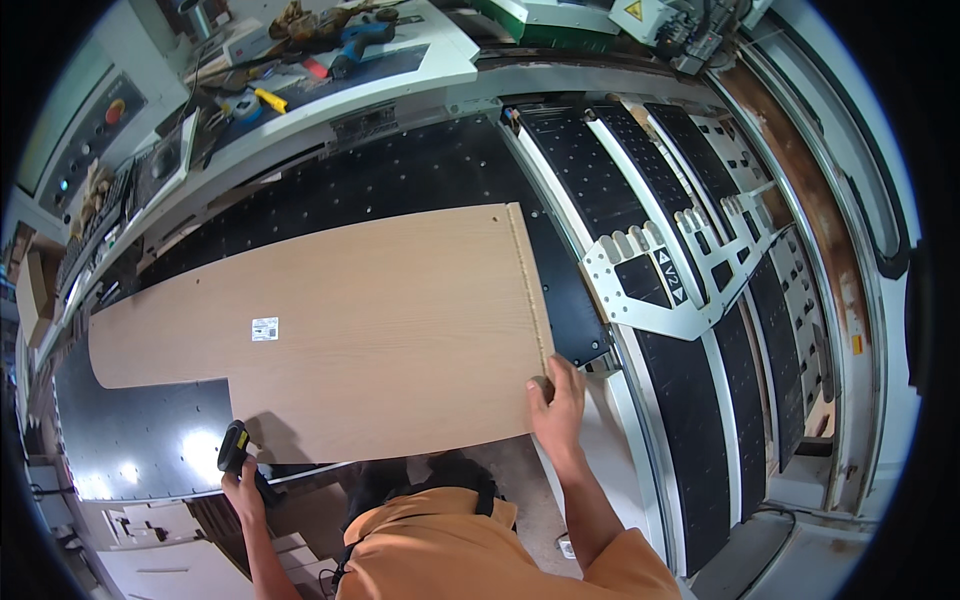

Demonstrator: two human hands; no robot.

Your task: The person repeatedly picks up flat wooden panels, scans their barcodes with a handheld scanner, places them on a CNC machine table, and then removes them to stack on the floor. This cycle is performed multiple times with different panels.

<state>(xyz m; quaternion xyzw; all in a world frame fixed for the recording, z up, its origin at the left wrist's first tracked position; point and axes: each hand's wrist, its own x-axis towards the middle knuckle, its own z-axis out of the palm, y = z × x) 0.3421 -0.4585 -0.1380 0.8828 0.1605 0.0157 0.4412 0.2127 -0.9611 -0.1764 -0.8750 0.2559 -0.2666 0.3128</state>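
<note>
A large light-brown wood panel [390,310] with a cutout at its near left lies on the black machine table. A small white printed label [265,329] is stuck on its face, and a narrow groove runs along its right edge. My left hand [241,488] is closed around the handle of a black and yellow handheld barcode scanner [234,447], held beside the panel's near edge by the cutout. At the panel's near right corner my right hand [558,408] grips the edge, thumb on top; some of its fingertips are hidden.
Black perforated table beds [690,430] with white rails stand to the right, under a white metal bracket [650,322]. A white shelf [440,50] at the back carries a blue cordless power tool [362,42] and other tools. A control panel [100,120] with a red button is at far left.
</note>
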